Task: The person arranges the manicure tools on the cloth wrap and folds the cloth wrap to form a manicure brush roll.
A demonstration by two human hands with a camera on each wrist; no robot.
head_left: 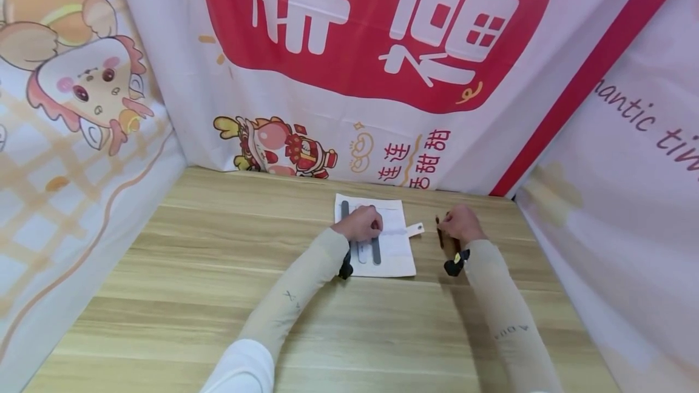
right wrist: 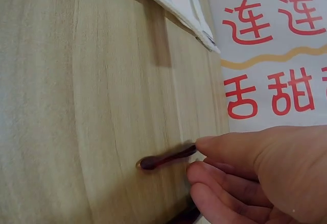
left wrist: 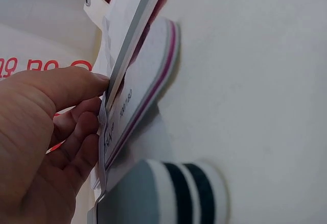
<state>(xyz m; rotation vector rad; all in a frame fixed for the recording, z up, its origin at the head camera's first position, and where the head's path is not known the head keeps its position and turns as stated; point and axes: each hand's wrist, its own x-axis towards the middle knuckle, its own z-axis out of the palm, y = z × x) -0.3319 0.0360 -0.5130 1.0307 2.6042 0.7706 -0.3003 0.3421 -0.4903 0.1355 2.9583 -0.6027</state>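
Observation:
A white fabric pouch (head_left: 397, 247) lies unfolded on the table, with grey nail files (head_left: 376, 253) on it. Over it, my left hand (head_left: 361, 224) pinches a grey nail file (left wrist: 134, 32) near its edge, thumb on one face and fingers curled behind. Below that, the left wrist view shows a printed nail file (left wrist: 148, 76) with a purple layer in its edge. Right of the pouch, my right hand (head_left: 461, 223) pinches the end of a slim dark red stick (right wrist: 168, 158) with a rounded tip. Part of another dark piece (right wrist: 185, 215) shows under my fingers.
A snap tab (head_left: 415, 230) sticks out from the pouch towards my right hand. The wood-grain table (head_left: 262, 235) ends at a printed cloth wall (head_left: 306, 90) behind, with more printed cloth on the left (head_left: 82, 168) and right sides.

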